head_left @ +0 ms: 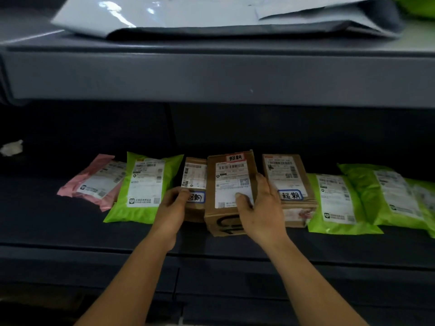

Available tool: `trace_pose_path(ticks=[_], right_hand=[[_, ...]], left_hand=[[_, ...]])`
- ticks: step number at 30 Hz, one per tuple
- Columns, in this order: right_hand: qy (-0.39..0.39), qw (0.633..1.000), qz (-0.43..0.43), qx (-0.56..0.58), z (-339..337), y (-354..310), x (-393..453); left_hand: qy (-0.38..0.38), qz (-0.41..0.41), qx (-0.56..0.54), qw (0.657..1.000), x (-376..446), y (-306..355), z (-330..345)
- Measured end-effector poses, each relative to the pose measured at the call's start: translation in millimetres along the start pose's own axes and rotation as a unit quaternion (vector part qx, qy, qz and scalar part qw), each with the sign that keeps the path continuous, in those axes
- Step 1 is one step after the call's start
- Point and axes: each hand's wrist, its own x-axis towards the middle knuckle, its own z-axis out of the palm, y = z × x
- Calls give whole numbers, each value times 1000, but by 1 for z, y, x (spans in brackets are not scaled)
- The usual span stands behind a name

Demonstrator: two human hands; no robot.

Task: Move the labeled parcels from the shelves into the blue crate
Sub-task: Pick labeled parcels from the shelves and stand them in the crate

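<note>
A row of labeled parcels lies on the dark shelf (70, 231). In the middle stands a brown cardboard box (226, 203) with a red-edged sticker on top. My right hand (256, 208) grips its right side, thumb on the white label. Left of it is a smaller cardboard box (195, 177) with a blue-edged sticker; my left hand (171, 205) holds its near left corner, thumb on top. A third cardboard box (287, 180) with a blue-edged sticker sits just right of my right hand. The blue crate is not in view.
A pink mailer (94, 182) and a green mailer (143, 187) lie to the left; two green mailers (334, 203) (386, 196) lie to the right. A grey shelf (211, 76) overhangs above, carrying grey poly bags (211, 17). A crumpled white scrap (11, 148) sits far left.
</note>
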Motion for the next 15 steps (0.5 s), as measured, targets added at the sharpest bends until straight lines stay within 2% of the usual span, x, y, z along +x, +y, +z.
trace_pose_path(ticks=[5,10,15], right_hand=[[-21,986,45,161,-4,-2,-2],[12,951,71,301,3,3,-3],[-10,872,100,480,-7,-3,-5]], left_hand=[[15,6,-37,999,-6,-1,-5],[7,68,-95,993,-13,21,-9],[-19,98,-140,985,-22,48,-6]])
